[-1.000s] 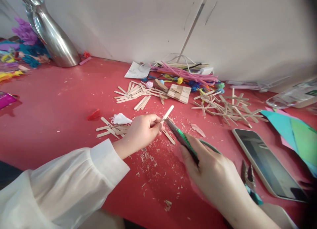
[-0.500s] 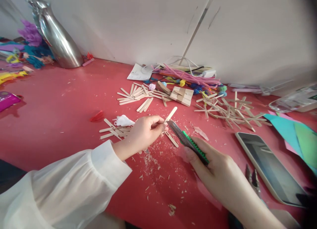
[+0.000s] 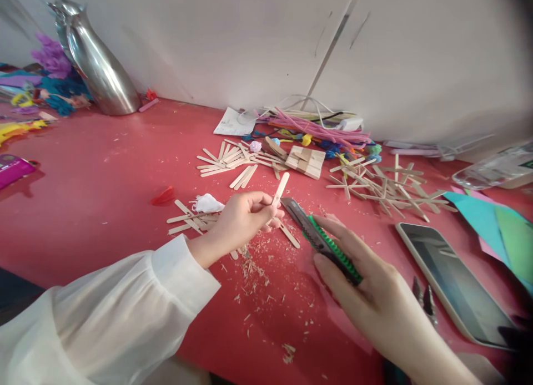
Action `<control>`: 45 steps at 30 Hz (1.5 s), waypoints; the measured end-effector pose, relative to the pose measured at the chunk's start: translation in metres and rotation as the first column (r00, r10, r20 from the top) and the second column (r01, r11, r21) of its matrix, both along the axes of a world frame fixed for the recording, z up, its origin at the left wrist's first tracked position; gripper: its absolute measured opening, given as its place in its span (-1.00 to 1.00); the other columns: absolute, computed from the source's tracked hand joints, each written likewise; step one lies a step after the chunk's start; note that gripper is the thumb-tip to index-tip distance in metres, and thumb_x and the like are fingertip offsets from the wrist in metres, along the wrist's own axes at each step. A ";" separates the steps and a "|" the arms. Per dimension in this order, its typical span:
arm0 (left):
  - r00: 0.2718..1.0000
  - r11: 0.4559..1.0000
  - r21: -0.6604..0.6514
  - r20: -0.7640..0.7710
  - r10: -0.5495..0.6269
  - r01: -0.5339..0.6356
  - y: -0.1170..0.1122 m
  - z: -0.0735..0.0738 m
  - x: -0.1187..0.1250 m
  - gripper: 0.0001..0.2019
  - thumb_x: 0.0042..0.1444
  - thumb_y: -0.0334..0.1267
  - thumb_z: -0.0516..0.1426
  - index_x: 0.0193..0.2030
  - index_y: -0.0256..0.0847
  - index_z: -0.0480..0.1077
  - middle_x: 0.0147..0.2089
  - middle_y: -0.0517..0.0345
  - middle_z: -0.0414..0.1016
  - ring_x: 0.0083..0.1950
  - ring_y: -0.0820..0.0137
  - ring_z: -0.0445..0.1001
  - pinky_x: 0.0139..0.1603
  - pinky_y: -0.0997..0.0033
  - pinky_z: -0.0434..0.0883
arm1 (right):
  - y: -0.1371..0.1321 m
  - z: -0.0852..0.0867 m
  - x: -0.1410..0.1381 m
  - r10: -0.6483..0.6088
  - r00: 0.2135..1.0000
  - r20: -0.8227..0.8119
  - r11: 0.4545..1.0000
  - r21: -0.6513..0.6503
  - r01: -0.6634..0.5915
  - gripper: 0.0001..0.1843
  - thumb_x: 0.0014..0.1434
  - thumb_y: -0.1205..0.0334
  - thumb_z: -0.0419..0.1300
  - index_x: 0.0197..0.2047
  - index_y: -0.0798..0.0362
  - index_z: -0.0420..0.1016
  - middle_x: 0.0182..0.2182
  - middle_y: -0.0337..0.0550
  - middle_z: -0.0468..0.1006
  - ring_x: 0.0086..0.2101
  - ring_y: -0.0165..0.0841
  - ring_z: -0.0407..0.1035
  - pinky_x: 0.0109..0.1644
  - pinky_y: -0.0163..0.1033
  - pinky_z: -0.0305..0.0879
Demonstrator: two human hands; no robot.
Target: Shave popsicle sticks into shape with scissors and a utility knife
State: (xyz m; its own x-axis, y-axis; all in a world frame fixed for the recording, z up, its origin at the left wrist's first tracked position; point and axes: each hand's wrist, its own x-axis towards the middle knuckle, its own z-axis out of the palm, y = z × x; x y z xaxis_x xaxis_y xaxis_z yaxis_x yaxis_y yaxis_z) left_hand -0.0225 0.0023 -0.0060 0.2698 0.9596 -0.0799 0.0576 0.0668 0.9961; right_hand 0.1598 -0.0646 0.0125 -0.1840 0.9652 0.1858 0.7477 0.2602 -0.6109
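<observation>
My left hand (image 3: 241, 219) pinches a wooden craft stick (image 3: 281, 187) by its lower end, the stick pointing up and away over the red table (image 3: 104, 174). My right hand (image 3: 370, 293) grips a green utility knife (image 3: 320, 241), its grey blade tip close beside the stick. Wood shavings (image 3: 254, 268) lie scattered under both hands. Another loose stick (image 3: 288, 234) rests on the table just below the knife tip.
Piles of craft sticks (image 3: 229, 157) and crossed sticks (image 3: 383, 185) lie beyond, with stacked wooden pieces (image 3: 307, 161) and pink pipe cleaners (image 3: 316, 127). A phone (image 3: 453, 282) and pliers (image 3: 425, 302) sit right, coloured paper (image 3: 495, 229) beyond. A steel jug (image 3: 94, 60) stands far left.
The stick in my left hand has tilted more upright. My right hand has shifted the knife slightly, its fingers now spread along the handle with the blade tip still by the stick.
</observation>
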 end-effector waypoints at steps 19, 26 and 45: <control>0.986 0.973 0.230 -0.161 0.037 0.001 0.000 -0.012 -0.003 -0.80 0.14 -0.17 0.05 -0.33 -0.26 0.39 -0.40 0.10 0.51 -0.36 0.44 0.49 -0.28 0.43 0.42 | -0.004 -0.005 -0.004 -0.032 0.999 -0.023 0.999 -0.003 0.032 -0.51 0.16 0.14 0.01 0.16 0.07 0.31 -0.50 -0.24 0.53 -0.75 -0.54 0.10 -0.68 -0.39 0.20; 0.990 0.978 0.210 -0.139 0.029 0.001 -0.002 -0.010 -0.002 -0.80 0.14 -0.17 0.05 -0.34 -0.27 0.37 -0.43 0.10 0.50 -0.40 0.45 0.48 -0.33 0.44 0.41 | -0.008 -0.005 -0.008 -0.078 0.995 -0.068 0.997 -0.007 0.077 -0.52 0.14 0.12 0.03 0.13 0.00 0.35 -0.42 -0.25 0.55 -0.77 -0.59 0.00 -0.74 -0.42 0.14; 0.981 0.984 0.180 -0.189 0.048 -0.013 -0.005 -0.001 0.000 -0.86 0.12 -0.26 0.03 -0.38 -0.26 0.34 -0.42 0.08 0.52 -0.38 0.41 0.54 -0.44 0.50 0.39 | -0.008 -0.002 -0.007 -0.089 0.995 -0.042 0.996 0.015 0.089 -0.51 0.14 0.11 0.03 0.13 0.04 0.35 -0.66 -0.37 0.31 -0.78 -0.55 -0.03 -0.76 -0.41 0.04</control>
State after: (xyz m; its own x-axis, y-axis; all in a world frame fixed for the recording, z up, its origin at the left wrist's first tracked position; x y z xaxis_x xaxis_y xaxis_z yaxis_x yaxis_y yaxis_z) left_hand -0.0230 -0.0031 -0.0075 0.2364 0.9706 0.0450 0.2492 -0.1054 0.9627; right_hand 0.1533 -0.0723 0.0102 -0.0893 0.9741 0.2075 0.7423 0.2040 -0.6382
